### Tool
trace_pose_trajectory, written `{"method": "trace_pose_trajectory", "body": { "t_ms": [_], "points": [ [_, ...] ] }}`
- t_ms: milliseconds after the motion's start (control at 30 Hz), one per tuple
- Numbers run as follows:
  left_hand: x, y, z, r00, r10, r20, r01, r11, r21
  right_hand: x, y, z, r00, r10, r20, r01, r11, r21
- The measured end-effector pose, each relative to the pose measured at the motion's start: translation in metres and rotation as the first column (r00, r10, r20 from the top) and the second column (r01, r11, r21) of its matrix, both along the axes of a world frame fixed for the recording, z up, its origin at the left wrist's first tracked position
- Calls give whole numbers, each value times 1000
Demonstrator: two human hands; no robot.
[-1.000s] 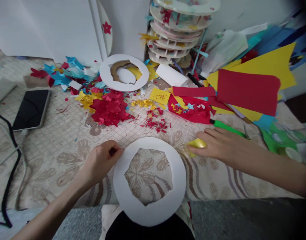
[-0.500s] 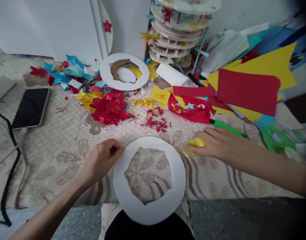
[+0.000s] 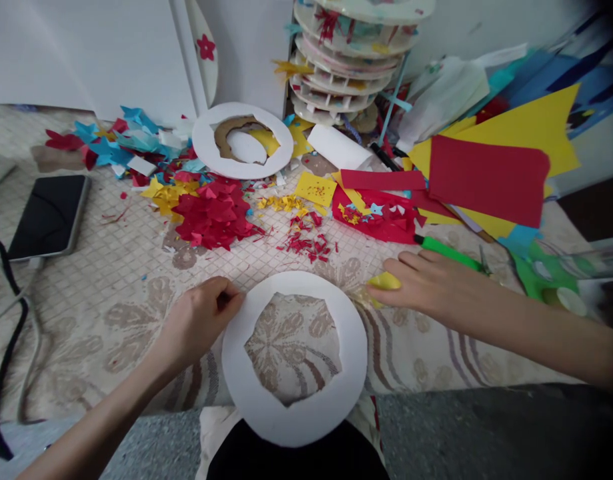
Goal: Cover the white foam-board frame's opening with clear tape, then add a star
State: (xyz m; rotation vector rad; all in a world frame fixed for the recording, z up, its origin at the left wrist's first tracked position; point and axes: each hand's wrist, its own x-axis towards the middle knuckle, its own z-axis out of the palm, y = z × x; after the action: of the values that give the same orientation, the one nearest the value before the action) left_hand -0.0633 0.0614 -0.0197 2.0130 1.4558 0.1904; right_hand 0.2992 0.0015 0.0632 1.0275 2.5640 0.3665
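A white ring of card or paper [image 3: 353, 333] with a jagged, angular hole lies in front of me, its near part reaching past the table edge over my lap. At its upper left rim my left hand [image 3: 203, 313] is closed, thumb and forefinger pinched at the edge. To the ring's right, my right hand [image 3: 419, 280] is closed around a small, shiny yellow thing [image 3: 385, 281] held low over the cloth. Its kind I cannot make out, since the fingers cover part of it.
Red paper stars [image 3: 213, 213] and red scraps [image 3: 309, 240] lie beyond the ring. Another white ring [image 3: 203, 137] rests behind them, near a tiered white stand [image 3: 336, 83]. Right are a green-handled tool [image 3: 449, 252] and red paper [image 3: 489, 179]; left, a phone [image 3: 49, 215] with cables.
The whole view has shifted slightly, so most things sit a little further left. Both hands keep nearly the same places and grips beside the ring.
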Motion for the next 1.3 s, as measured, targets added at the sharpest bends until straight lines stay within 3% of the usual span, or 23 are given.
{"method": "trace_pose_trajectory", "body": {
  "t_ms": [567, 1067, 1300],
  "points": [
    [2, -4, 3, 998, 20, -52, -18, 999, 36, -22, -2, -5, 1000, 3, 21, -5, 998, 68],
    [-2, -3, 0, 995, -101, -15, 102, 987, 127, -39, -8, -7, 995, -34, 92, 32, 999, 26],
    [-1, -7, 0, 995, -91, -39, 95, 987, 132, -40, -11, -8, 995, -34, 93, 29, 998, 62]
  ]
}}
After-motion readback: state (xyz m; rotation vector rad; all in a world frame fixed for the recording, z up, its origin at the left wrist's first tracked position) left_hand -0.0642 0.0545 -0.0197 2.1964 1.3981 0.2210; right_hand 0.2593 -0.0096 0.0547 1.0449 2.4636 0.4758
